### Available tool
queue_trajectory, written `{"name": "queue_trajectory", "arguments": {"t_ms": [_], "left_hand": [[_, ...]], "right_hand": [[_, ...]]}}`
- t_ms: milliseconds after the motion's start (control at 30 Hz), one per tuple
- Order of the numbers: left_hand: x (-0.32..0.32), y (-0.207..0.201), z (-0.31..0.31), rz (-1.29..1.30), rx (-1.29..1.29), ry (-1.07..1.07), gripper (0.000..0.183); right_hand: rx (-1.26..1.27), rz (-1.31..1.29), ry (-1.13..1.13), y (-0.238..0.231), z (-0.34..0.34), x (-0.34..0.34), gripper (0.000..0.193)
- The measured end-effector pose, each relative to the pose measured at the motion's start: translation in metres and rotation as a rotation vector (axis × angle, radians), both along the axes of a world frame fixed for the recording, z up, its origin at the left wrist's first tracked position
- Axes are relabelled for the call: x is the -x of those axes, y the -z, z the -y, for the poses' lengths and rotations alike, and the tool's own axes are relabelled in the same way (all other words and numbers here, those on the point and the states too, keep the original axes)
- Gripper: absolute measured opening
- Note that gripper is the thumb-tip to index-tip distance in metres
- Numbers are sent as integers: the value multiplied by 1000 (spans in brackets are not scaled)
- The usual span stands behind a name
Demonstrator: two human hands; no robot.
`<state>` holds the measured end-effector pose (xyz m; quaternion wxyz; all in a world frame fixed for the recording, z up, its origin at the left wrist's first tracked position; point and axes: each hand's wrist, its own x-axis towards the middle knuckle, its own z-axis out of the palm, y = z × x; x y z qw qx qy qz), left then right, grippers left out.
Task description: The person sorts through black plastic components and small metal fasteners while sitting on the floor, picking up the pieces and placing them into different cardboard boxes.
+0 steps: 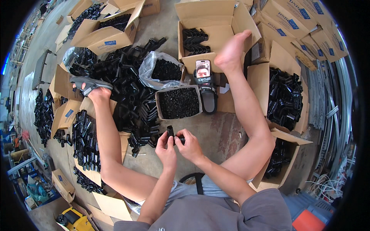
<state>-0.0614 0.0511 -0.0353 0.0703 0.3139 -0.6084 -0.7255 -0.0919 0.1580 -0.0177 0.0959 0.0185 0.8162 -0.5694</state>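
Between my knees, both hands meet on a black plastic tube fitting (170, 131), its tubular end pointing away from me. My left hand (167, 152) is closed round its left side with thumb and fingers. From the right, my right hand (189, 145) pinches at a dark part beside the tube. Whether that part belongs to the fitting or is a separate small piece is hidden by the fingers. Just beyond my hands stands an open carton of small black pieces (180, 103). A loose heap of black fittings (133, 96) lies to the left.
Behind the carton sits a plastic-lined box (144, 69) of small black parts. A large open box (215, 23) holds fittings at the far side. A phone (203, 69) leans on a black sandal (209, 101). More boxes of fittings (285, 98) flank my legs; a yellow machine (75, 220) is lower left.
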Motion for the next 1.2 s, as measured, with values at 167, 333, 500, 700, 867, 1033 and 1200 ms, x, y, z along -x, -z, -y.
{"name": "queue_trajectory", "arguments": {"t_ms": [167,333,500,700,867,1033,1200], "left_hand": [[-2,-2,1,16,-4,17,29],[0,-13,5,27,-77,25,29],[-2,-11,8,41,-59,41,30],[-2,-9,7,46,-29,111,30],[-1,-2,11,55,-41,95,30],[-4,2,11,66,-16,142,28],[-9,-22,19,113,90,357,29]], "right_hand": [[12,-53,24,-6,-4,1,21],[12,0,-19,-8,-2,0,20],[-25,-51,-6,-14,-3,1,21],[-43,10,-6,0,-2,-5,24],[-58,-90,48,-3,1,-7,24],[-48,162,-18,6,-5,-4,37],[-81,423,-237,-9,-13,8,51]]}}
